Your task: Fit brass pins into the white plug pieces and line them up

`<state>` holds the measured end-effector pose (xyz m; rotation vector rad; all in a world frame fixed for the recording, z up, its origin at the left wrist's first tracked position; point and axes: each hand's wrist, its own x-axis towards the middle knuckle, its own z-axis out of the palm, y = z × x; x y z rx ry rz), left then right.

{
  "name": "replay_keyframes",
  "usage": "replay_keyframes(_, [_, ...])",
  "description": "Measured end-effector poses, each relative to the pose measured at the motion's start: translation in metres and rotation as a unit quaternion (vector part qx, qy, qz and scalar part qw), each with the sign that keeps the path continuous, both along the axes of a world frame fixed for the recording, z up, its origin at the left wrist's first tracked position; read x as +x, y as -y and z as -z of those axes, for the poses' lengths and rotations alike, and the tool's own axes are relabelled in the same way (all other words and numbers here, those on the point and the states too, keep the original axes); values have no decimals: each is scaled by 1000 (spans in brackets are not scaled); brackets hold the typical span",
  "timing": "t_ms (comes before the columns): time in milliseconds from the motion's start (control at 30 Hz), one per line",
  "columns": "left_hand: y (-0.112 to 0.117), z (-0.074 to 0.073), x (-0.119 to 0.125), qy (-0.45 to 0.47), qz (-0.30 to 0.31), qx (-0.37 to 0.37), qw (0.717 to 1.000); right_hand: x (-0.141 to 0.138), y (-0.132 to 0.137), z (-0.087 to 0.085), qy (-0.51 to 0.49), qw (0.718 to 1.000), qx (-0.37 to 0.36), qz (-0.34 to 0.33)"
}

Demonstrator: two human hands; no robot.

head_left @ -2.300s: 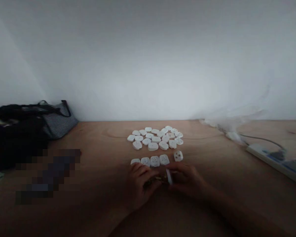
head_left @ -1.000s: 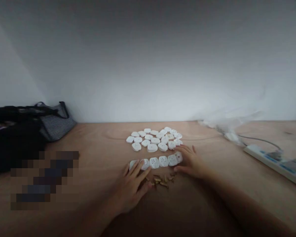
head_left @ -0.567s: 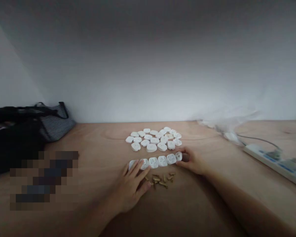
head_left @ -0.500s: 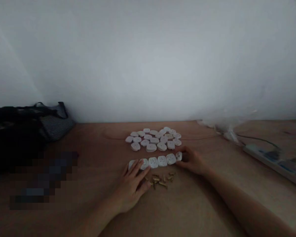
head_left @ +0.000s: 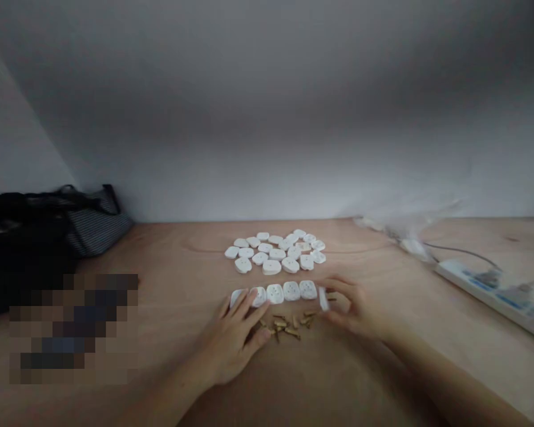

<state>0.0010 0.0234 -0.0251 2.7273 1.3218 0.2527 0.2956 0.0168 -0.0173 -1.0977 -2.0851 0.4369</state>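
Observation:
My right hand (head_left: pixel 353 309) pinches a white plastic socket cover (head_left: pixel 323 299), held on edge at the right end of a row of similar covers (head_left: pixel 291 291). My left hand (head_left: pixel 231 343) rests on the wooden table (head_left: pixel 173 249), fingers spread, its fingertips on or against the row's left end. Small brass pins (head_left: pixel 285 327) lie scattered just below the row, between my hands. Behind the row lies a loose cluster of several more white covers (head_left: pixel 271 252), each with small holes.
A white power strip (head_left: pixel 485 286) with a cable and plugs lies at the right, near crumpled clear plastic (head_left: pixel 404 231). A striped bag (head_left: pixel 98 228) and a black bag (head_left: pixel 22 255) sit at the back left. A pixelated patch (head_left: pixel 71 326) hides part of the table.
My right hand has moved down and right, lifting the end cover out of the row and turning it on edge. My left hand stays in place.

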Motion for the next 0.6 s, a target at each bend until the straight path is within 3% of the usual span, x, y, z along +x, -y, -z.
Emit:
replay_keyframes(167, [1,1,0,5,1,13,1000,-22,17,1,11,998,-61,-19])
replay_keyframes(400, [2,-1,0,15,5,29,999,-19,17,0,-48,998,-44,-25])
replay_keyframes(600, [6,-10,14,164,33,101,981,-23,15,6,-177,974,-104,-96])
